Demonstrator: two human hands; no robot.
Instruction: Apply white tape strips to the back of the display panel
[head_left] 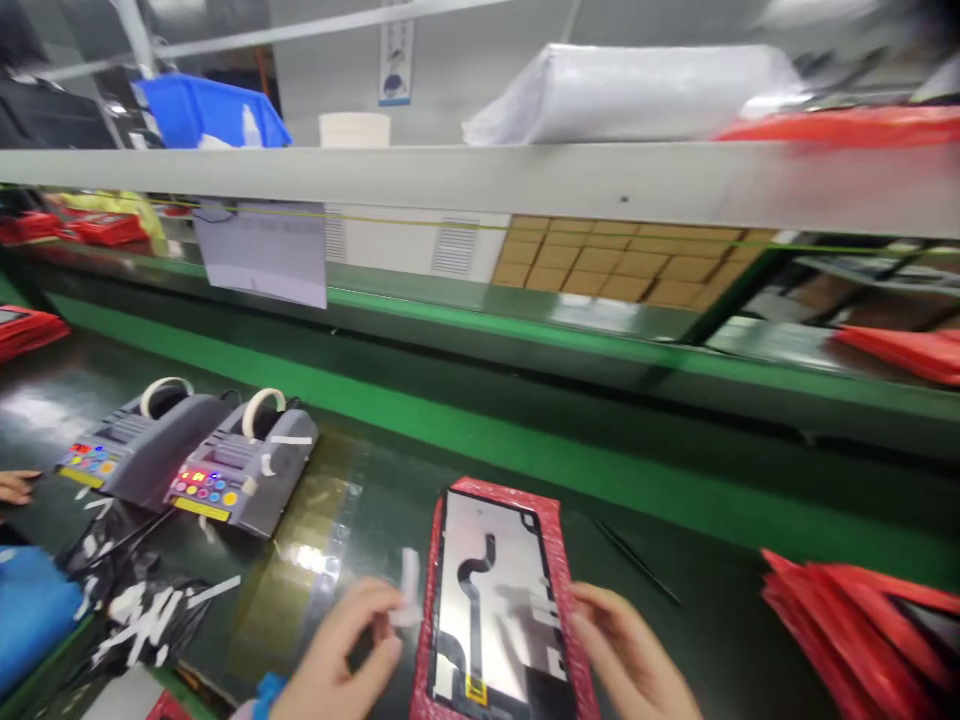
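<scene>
Holding a white strip [409,580] beside a silver panel [514,545]

The left hand [341,650] is holding the strip at its fingertips, just left of the panel. The right hand [626,655] is touching the right edge of the red bubble wrap [553,530]; whether its fingers are gripping that edge, I cannot tell. The panel is lying on the wrap at the near middle of the dark bench [390,500], a black ribbon cable [474,620] running along it. Right of the wrap, a thin dark tool [637,560] is lying near it, and a stack of red packets [832,625] is sitting at the near right. Farther left, two grey tape dispensers [274,490] are standing side by side, their displays glowing. Loose white pieces [154,620] are lying on dark cables nearer left. Another person's hand [13,487] is showing at the left edge. On the far shelf, a blue bin [206,112] is standing at the left.
</scene>
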